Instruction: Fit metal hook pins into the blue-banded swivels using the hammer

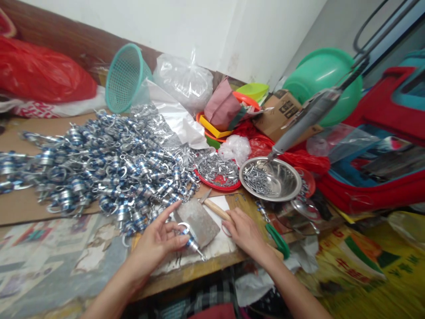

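Note:
My left hand [159,235] is closed on a small blue-and-silver metal fitting [191,241] with a curved ring at one end and a small eye at the other. Its thumb and bent fingers hold the piece by the near side of a worn metal block [201,221], while the index finger points outward. In my right hand [245,230] is a hammer [215,209], gripped around its wooden handle. The hammer's head sits just beyond the block's far edge. A thin reddish loop [226,228] shows by the right fingers; what it belongs to is unclear.
A heap of similar fittings [109,164] covers the left. Behind the block are a red plate [221,184] of small metal pieces and a steel bowl [288,181] of pins. A grey tool [305,117] hangs over the bowl. A green-handled tool [278,239] lies right.

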Motion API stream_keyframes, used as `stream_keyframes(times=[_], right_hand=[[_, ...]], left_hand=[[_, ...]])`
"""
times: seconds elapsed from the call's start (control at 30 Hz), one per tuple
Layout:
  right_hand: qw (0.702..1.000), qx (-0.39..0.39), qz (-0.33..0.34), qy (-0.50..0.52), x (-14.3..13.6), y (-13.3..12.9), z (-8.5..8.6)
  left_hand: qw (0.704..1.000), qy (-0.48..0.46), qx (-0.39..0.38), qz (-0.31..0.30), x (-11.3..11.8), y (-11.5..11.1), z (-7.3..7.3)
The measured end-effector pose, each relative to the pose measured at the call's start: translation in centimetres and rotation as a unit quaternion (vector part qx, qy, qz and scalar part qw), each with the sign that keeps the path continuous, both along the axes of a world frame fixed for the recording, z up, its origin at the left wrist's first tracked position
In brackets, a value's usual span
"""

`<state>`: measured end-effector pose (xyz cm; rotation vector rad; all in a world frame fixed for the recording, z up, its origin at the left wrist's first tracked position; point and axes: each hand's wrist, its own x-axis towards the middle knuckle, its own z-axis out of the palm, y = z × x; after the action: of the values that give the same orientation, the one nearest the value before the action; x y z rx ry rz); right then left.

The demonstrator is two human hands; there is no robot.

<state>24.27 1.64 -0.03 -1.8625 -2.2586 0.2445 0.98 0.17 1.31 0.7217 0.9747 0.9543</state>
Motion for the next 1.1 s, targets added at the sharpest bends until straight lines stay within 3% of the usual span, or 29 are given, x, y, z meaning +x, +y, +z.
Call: stream_keyframes(times=[0.13,0.23,0.3,0.43,0.57,0.77,0.93,1.03,1.1], right_hand=[[0.993,0.07,0.019,0.094,-0.1,-1.7,2.2],[0.973,0.141,0.093,0.155,-0.3,-3.7,4.3],[0.967,0.159,0.138,0.142,-0.3,-4.9,4.8],[0.976,0.123,0.169,0.066,-0.4,-6.4,4.1],[0.968,0.181,0.161,0.074,-0.5,-7.1,3.2],[0.967,0.189,0.153,0.073,-0.8,-7.5,3.9],[0.981,0.093,0.124,0.113,-1.0,-5.8,3.2],[0.981,0.054,0.035,0.183,-0.2,-2.6,1.7],[0.983,0.011,0.012,0.181,0.4,-0.2,0.9]], left_hand=[[1.0,-0.001,-0.003,-0.009,-0.1,0.1,-0.1],[1.0,-0.002,-0.006,-0.012,-0.2,0.2,-0.3],[1.0,0.0,-0.006,-0.007,-0.2,0.3,-0.4],[1.0,0.002,-0.011,0.006,-0.2,0.3,-0.5],[1.0,0.005,-0.007,0.012,-0.1,0.1,-0.4],[1.0,0.013,-0.003,0.017,0.0,0.1,-0.3],[1.0,0.02,-0.002,0.015,0.1,0.1,-0.1],[0.997,0.083,0.004,-0.009,-0.1,0.2,0.3],[0.987,0.155,0.028,-0.026,-0.2,0.2,0.4]])
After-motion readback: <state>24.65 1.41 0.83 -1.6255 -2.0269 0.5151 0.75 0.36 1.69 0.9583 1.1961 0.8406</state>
